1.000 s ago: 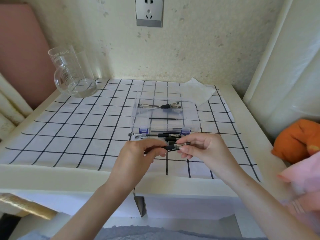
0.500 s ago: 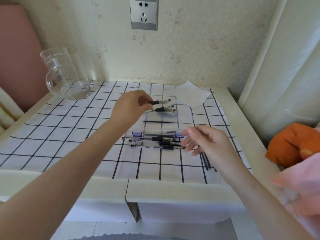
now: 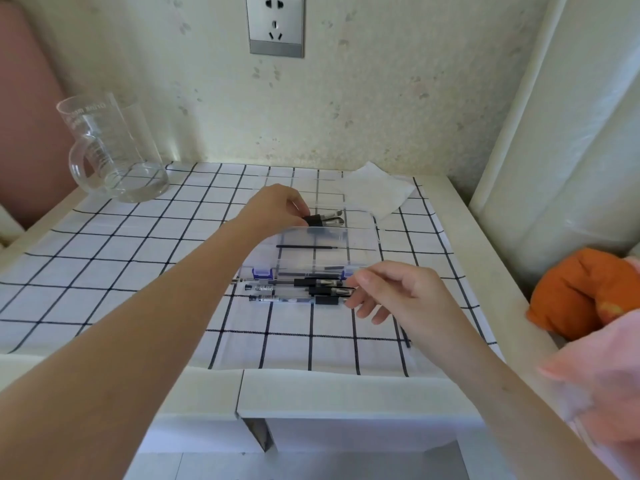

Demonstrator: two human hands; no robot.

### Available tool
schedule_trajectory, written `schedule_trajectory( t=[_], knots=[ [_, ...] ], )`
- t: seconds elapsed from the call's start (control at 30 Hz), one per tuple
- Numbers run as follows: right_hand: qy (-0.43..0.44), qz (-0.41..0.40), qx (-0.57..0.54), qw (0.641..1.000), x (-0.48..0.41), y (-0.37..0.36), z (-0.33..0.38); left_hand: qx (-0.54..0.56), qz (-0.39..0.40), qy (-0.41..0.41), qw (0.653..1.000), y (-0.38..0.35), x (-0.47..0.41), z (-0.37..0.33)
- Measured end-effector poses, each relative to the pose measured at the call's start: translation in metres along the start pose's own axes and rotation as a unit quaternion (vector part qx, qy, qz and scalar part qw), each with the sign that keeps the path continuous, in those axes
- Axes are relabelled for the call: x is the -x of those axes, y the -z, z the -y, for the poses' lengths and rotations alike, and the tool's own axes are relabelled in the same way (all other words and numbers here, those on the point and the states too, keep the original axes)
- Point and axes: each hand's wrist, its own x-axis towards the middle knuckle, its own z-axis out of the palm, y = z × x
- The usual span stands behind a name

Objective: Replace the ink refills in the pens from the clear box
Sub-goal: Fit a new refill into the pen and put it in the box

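Left hand [image 3: 273,209] pinches a pen [image 3: 325,221] — barrel hidden — right hand [image 3: 398,292] fingers [image 3: 367,276] loose, empty.

Glass jug [image 3: 114,150]: clear, handled, upright at the tabletop's far left corner.
Tissue [image 3: 372,192]: white, lying flat near the wall.
Checked cloth [image 3: 104,244]: white with black grid, covering the tabletop [image 3: 346,389].
Wall socket [image 3: 276,26]: grey, above.
Orange cushion [image 3: 575,292]: right, off the tabletop.

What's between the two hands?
Head view: the clear box holding a thin black refill, then three pens beside the right hand. The left hand pinches another pen.
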Motion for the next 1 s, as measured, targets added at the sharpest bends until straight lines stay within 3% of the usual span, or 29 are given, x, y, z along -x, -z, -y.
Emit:
schedule_trajectory(
  t=[0.23,0.5,0.7,0.83,1.0],
  knots=[
    [-0.008,0.019,0.021,1.0,-0.001,-0.003,-0.001,0.019,0.088,-0.01,0.996,0.01,0.006,0.005],
    [-0.003,-0.001,0.085,0.996,-0.001,0.002,-0.008,0.066,-0.028,-0.049,0.996,0.015,0.049,-0.013],
    [-0.002,-0.022,0.128,0.992,-0.003,0.002,-0.012,-0.021,0.009,-0.118,0.993,-0.008,0.13,-0.014],
    [0.001,-0.022,0.138,0.99,-0.001,0.001,-0.012,-0.112,-0.032,-0.168,0.979,-0.031,0.146,0.004],
    [0.003,-0.026,0.164,0.986,0.0,0.002,-0.014,-0.124,-0.07,-0.189,0.972,-0.044,0.146,0.008]
  ],
)
